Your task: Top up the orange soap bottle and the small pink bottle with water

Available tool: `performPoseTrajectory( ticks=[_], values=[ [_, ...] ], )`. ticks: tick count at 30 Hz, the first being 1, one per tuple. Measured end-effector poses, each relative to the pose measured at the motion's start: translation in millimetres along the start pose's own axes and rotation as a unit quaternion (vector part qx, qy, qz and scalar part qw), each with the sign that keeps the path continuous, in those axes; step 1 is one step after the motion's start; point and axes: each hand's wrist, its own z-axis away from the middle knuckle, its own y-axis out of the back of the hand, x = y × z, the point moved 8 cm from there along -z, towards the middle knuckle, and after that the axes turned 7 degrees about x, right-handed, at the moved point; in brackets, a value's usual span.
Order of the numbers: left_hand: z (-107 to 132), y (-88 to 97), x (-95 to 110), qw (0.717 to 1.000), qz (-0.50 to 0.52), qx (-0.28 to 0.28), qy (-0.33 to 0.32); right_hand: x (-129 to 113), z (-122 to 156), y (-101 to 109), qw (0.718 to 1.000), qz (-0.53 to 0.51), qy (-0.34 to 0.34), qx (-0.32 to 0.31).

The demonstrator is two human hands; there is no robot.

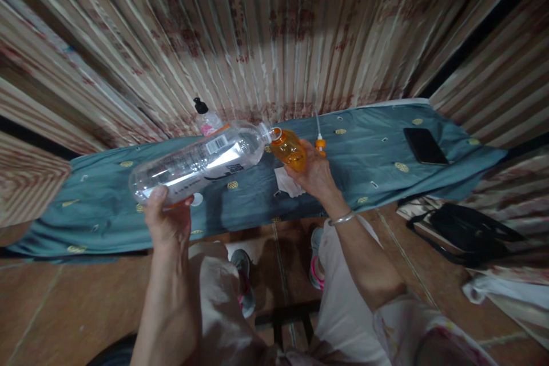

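My left hand [167, 218] grips the base end of a large clear plastic bottle [201, 163], which lies tilted almost level with its neck to the right. My right hand [315, 174] is closed round a small orange bottle [288, 146]. The two bottle mouths meet or nearly meet; I cannot tell whether they touch. Some liquid seems to show in the orange bottle. Just beyond my right hand lies an orange spray or pump top [319, 144] with a thin clear tube. Below the orange bottle is a white tissue [289, 182].
A pump bottle with a black top [201, 106] stands behind the clear bottle. A white round cap [197, 199] and a black phone [424, 146] lie on the green cloth [360, 174]. Striped curtains rise behind. A black bag [467, 229] sits at the right.
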Motion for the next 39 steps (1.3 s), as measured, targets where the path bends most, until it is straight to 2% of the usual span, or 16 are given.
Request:
performPoseTrajectory(
  ticks=[6,16,34,39],
  values=[
    [-2.6,3.3,-2.2,1.000,0.002,-0.011,-0.004,0.5,-0.4,-0.8,1.000,0.001,0.001,0.002],
    [-11.6,7.9,-5.7,0.993,-0.054,-0.104,-0.029,1.0,0.1,-0.6,1.000,-0.005,0.007,0.006],
    [-12.4,11.1,-6.8,0.994,-0.045,-0.092,-0.025,1.1,0.6,-1.3,1.000,-0.001,0.012,0.002],
    [-12.6,9.6,-5.8,0.992,-0.056,-0.106,-0.033,2.2,1.4,-2.3,1.000,0.004,0.015,0.008]
  ],
)
